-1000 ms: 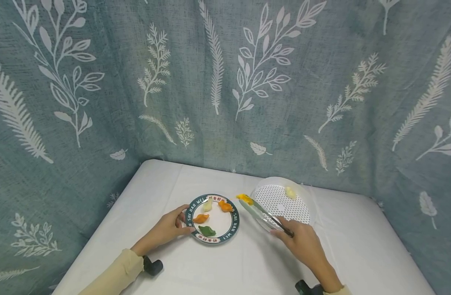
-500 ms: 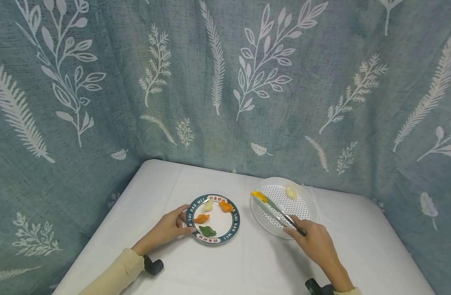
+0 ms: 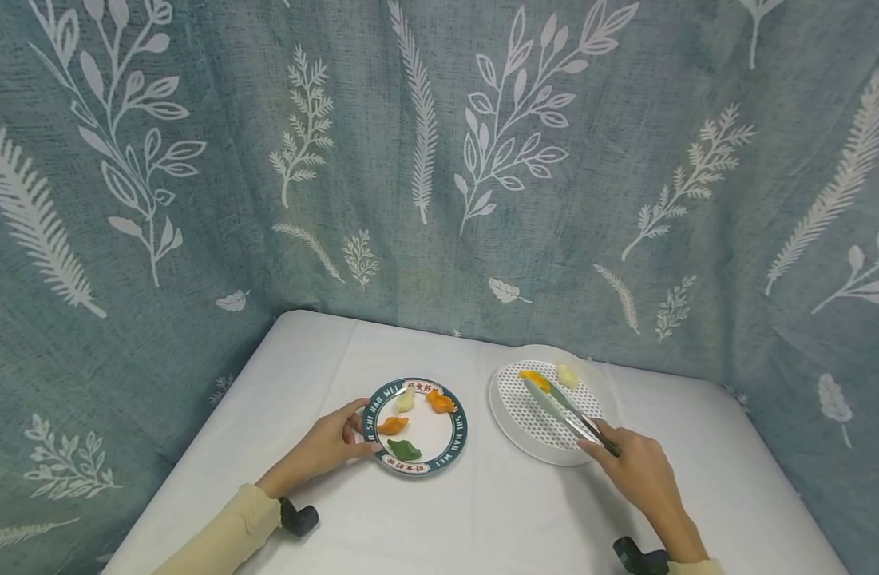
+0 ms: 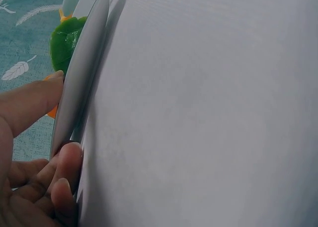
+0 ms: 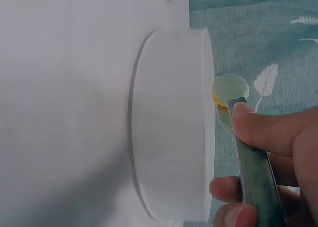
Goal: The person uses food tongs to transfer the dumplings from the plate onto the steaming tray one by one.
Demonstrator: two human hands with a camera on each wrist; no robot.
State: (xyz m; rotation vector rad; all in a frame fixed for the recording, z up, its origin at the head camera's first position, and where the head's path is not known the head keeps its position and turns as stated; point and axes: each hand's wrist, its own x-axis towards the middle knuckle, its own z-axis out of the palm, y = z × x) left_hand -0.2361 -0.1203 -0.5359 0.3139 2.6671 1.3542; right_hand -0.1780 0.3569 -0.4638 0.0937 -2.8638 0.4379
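My left hand (image 3: pixel 327 441) grips the near left rim of a round plate (image 3: pixel 458 431) with a dark green lettered border, thumb on the edge and fingers curled under it. Several toy-like dumplings lie on the plate: a cream one (image 3: pixel 405 400), two orange ones and a green one (image 3: pixel 404 450). My right hand (image 3: pixel 636 463) holds food tongs (image 5: pixel 256 180), with pale green tips pinching a yellow dumpling (image 3: pixel 535 379). This overlaps the white perforated steamer basket (image 3: pixel 507 431) in the head view, left of a pale yellow dumpling (image 3: pixel 567 376) in the basket.
A white cloth (image 3: pixel 410 527) covers the table. Leaf-patterned teal curtains (image 3: pixel 439 263) hang close behind it and along its sides. The basket's tall side wall (image 5: pixel 174 122) stands beside the tongs in the right wrist view.
My right hand has moved right, carrying the tongs and yellow dumpling from beside the plate to over the basket. My left hand and the plate have stayed in place.
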